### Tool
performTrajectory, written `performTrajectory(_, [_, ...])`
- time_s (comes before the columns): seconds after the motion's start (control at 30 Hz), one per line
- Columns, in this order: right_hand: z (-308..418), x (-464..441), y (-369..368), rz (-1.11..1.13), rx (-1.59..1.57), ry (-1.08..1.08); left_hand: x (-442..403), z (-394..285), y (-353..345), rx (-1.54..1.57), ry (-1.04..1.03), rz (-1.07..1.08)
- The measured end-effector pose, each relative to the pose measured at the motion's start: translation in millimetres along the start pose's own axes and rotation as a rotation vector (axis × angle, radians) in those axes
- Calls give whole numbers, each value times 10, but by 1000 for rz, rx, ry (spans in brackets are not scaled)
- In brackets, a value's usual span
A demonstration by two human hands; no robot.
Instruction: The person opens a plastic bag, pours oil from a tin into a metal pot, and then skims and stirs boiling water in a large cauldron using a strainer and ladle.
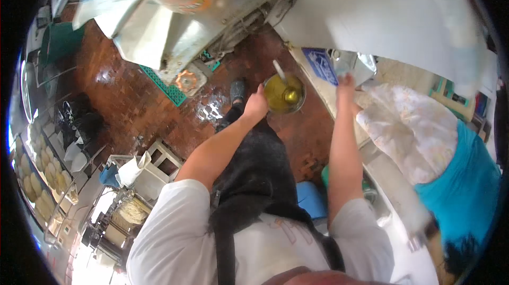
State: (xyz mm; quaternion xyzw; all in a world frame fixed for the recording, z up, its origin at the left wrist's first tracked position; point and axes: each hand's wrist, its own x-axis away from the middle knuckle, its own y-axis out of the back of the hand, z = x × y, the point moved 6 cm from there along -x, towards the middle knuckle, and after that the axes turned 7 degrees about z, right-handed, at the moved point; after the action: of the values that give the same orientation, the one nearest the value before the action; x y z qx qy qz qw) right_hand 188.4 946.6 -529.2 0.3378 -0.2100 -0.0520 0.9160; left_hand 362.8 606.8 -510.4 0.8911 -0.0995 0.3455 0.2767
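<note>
My left hand (257, 105) is closed on the rim of a round bowl (269, 105). Yellow-green liquid (278, 94) fills part of the bowl, and a utensil with a pale handle (279, 69) leans out of it. Farther right, my right hand (345, 84) reaches to a clear container (344, 62) on a ledge. Its fingers are blurred and partly hidden, so whether they grip the container is unclear. Beside it lies a blue and white printed packet (321, 65).
A patterned cloth bundle (411, 126) and a turquoise cloth (461, 173) lie on the right. White equipment (360, 9) overhangs the top. A green plastic grate (164, 87) is on the wet tiled floor (127, 72). Trays with pale rounded pieces (45, 168) stand far left.
</note>
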Motion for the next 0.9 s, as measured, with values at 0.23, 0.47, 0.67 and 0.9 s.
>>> performTrajectory(0.23, [1214, 1996, 25, 747, 28, -67, 1431, -169, 691, -208, -125, 22])
performTrajectory(0.47, [2381, 3325, 81, 942, 302, 341, 2839, -198, 1751, 412, 26, 25])
performTrajectory(0.67, [3270, 3891, -387, 955, 236, 519, 3565, 587, 2545, 622, -34, -162])
performTrajectory(0.9, [4353, 4512, -1584, 973, 328, 584, 4315, 1731, 3853, 422, -5, -410])
